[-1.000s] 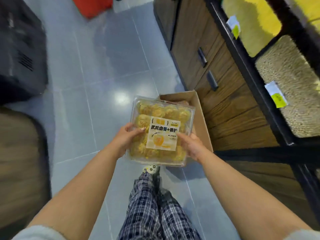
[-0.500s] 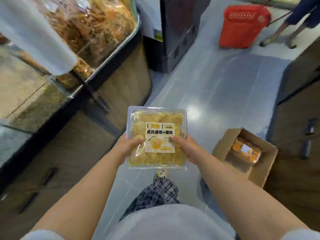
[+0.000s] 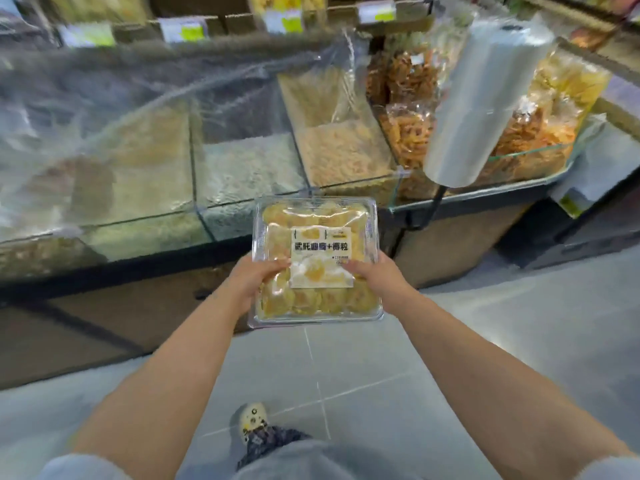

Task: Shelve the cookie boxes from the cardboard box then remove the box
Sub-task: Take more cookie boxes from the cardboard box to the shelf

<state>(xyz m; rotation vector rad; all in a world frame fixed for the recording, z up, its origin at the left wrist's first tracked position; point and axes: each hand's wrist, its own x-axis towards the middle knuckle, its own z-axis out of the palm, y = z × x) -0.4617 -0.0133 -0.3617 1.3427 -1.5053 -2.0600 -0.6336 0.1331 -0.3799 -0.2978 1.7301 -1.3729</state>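
Left grip (image 3: 250,284), right grip (image 3: 378,279) on cookie box (image 3: 316,220)

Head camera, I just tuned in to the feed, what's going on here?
A person holds a clear cookie box level in front of them, the left hand gripping its left edge and the right hand its right edge. They face a glass-fronted snack counter, with a roll of plastic bags at its right end. The box is in the air, not yet set on any shelf. The cardboard box is out of view.
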